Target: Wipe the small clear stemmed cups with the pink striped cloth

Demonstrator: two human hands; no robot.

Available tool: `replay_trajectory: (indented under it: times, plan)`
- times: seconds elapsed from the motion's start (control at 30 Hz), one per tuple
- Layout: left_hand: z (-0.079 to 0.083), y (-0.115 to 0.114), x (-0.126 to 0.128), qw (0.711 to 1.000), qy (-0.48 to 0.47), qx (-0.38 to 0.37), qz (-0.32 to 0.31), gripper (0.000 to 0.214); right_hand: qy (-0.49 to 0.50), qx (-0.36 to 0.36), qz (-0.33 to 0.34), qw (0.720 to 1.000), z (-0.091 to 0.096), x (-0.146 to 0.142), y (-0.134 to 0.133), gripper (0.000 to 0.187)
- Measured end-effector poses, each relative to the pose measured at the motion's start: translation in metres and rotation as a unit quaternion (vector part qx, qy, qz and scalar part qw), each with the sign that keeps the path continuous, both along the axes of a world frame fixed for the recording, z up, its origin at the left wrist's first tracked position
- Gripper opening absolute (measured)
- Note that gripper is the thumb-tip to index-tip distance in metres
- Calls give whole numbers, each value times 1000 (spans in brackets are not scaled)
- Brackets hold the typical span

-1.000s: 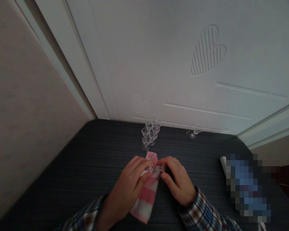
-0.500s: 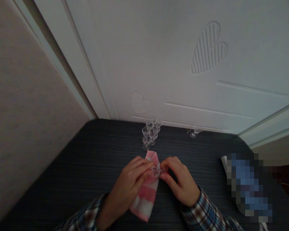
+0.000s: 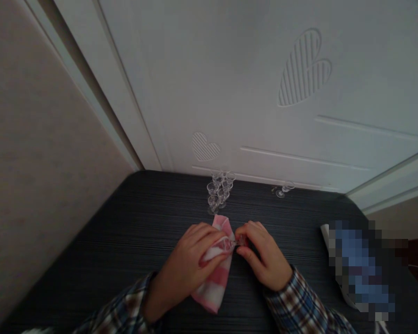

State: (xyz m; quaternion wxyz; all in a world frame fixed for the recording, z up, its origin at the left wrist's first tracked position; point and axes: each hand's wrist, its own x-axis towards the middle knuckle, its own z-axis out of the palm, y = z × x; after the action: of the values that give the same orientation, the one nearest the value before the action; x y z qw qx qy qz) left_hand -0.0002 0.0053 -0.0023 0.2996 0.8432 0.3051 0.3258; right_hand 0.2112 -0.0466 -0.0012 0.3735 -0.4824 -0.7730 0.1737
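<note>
A small stemmed glass (image 3: 227, 243) lies sideways between my two hands, its bowl toward the left and its foot toward the right. My right hand (image 3: 264, 255) pinches the foot between thumb and fingers. Curled around the bowl side, my left hand (image 3: 191, 255) grips part of a pink and white striped cloth (image 3: 218, 277) against the glass. The cloth's lower end hangs down below the left hand, and its upper corner points toward the back. Left fingers and cloth hide part of the bowl.
Several small stemmed glasses (image 3: 218, 190) stand grouped on the dark table (image 3: 142, 222), just behind the cloth. Another stemmed glass (image 3: 284, 189) is apart at the back right. A blurred-out blue item (image 3: 360, 269) lies at the right. White panels with heart reliefs (image 3: 205, 146) rise behind.
My left fingers have opened wider around the bowl, bringing a fold of cloth up against it. The right hand still pinches the foot, slightly further right. The view has shifted a little.
</note>
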Motion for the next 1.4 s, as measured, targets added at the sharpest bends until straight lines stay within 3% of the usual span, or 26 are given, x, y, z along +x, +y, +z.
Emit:
replay_trajectory:
  times: [0.4, 0.67, 0.93, 1.07, 1.27, 1.4]
  plan:
    - [7, 2, 2, 1000, -29, 11, -2, 12, -23, 31, 28, 999, 0, -1, -3, 33]
    - [2, 1, 1, 997, -33, 69, 24, 14, -11, -17, -1, 1000, 6, 1, -3, 32]
    - [2, -1, 2, 994, -24, 104, 29, 12, 48, -38, -37, 997, 5, -8, -6, 9]
    - [1, 0, 2, 995, -15, 96, 25, 14, 57, -29, -19, 998, 2, -8, -6, 5]
    - [-2, 2, 3, 998, 1, 69, 11, 17, 30, -4, 32, 999, -1, -1, -4, 11]
    - [-3, 3, 2, 997, 5, 75, 18, 18, 9, -13, 27, 1000, -1, 2, -3, 22]
